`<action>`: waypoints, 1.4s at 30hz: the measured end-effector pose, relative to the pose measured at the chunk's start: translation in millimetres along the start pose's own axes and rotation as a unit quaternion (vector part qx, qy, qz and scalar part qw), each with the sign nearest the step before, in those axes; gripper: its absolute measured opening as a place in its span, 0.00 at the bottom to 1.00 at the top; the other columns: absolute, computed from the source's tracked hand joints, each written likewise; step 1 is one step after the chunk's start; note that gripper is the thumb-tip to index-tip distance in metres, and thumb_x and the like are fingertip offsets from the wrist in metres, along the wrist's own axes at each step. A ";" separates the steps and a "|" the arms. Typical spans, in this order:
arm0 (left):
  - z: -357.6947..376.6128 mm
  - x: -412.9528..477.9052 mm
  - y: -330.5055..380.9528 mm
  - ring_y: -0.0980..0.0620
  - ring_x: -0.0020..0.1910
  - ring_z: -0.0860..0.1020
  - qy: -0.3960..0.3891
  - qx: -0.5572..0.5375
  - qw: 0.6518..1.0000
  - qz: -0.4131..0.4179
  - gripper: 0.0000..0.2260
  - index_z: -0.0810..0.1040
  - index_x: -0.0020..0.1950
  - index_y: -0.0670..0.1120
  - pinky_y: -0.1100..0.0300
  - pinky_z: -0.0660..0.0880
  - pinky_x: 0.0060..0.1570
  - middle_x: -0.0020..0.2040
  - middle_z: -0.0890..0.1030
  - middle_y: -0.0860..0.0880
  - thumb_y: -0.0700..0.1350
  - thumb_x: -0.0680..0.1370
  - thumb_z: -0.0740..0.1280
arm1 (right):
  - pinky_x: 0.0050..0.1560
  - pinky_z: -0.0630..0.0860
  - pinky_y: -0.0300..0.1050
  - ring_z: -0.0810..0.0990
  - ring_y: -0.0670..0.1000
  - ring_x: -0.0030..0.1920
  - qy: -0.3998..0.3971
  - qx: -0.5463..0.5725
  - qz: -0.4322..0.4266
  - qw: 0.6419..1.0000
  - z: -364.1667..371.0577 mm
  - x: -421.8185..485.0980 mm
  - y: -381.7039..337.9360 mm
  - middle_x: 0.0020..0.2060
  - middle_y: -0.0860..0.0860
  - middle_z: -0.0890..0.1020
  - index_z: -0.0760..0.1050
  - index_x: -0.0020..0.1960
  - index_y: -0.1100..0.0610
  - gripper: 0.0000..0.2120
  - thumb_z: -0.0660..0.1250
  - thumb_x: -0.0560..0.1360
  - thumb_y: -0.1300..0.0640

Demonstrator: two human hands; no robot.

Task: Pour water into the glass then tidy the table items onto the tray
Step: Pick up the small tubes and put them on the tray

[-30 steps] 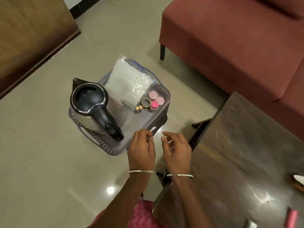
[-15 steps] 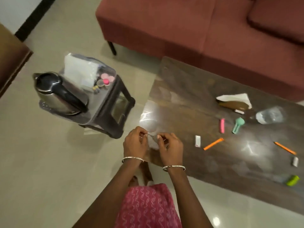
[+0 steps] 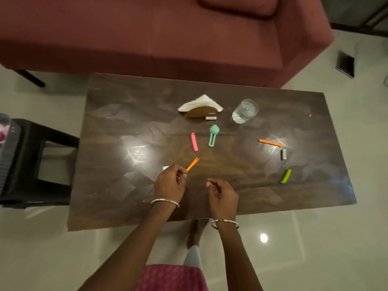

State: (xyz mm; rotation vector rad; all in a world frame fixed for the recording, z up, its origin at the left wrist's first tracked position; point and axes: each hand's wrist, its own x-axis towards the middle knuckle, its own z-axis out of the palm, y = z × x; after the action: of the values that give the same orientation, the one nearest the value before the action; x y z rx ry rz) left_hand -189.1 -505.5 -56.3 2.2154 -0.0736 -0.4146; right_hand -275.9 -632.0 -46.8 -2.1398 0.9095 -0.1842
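Counter [image 3: 117, 127], left half: bare wood, free passage. Centre: near orange clip [image 3: 193, 164], pink clip [image 3: 194, 142], teal clip [image 3: 213, 135] lie close, narrow gaps. Behind: napkin holder [image 3: 200, 111], glass [image 3: 245, 111], upright obstacles. Right: far orange clip [image 3: 270, 143], grey clip [image 3: 283, 154], lime clip [image 3: 285, 176], loosely scattered.

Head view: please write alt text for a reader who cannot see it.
A person's left hand has its fingers at the near end of an orange clip on a dark wooden table; the right hand hovers beside it, loosely curled. Elsewhere are more coloured clips, a napkin holder and a glass.
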 end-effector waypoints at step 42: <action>209.5 183.6 98.1 0.42 0.47 0.80 0.082 0.122 0.989 -0.014 0.09 0.80 0.55 0.43 0.48 0.78 0.47 0.49 0.81 0.43 0.38 0.77 0.66 | 0.50 0.72 0.55 0.79 0.68 0.56 0.103 -0.101 0.320 0.936 -127.7 330.6 259.6 0.55 0.66 0.80 0.67 0.60 0.61 0.18 0.67 0.78 0.51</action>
State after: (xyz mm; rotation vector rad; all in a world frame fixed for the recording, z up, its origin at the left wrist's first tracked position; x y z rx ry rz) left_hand -74.2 -760.5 -150.9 2.4860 -0.0059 -0.2482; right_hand -227.5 -1041.4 -198.7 -1.9057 1.7614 0.0185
